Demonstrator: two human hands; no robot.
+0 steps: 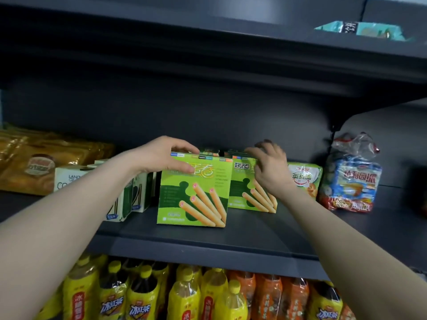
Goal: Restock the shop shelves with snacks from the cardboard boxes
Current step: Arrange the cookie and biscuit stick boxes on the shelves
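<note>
Front green box [194,192], a flat-sided cardboard carton printed with tan wafer rolls, standing upright on the dark grey matte shelf [254,232], near its front edge. The left hand [166,155] clamps the box's top edge, thumb on the printed face and fingers over the top. Just right of the front green box and set further back stands a second green box [242,188] of the same print; the right hand [270,167] (motion-blurred) curls its fingers over that box's top corner. Left of the front green box: white-and-green cartons [129,197], then glossy golden packets [34,162]. Further right: a pale green bag [305,179] and a crinkled clear-wrapped bag [353,181]. Below the front green box: yellow bottles [138,301] and orange bottles [277,296].
</note>
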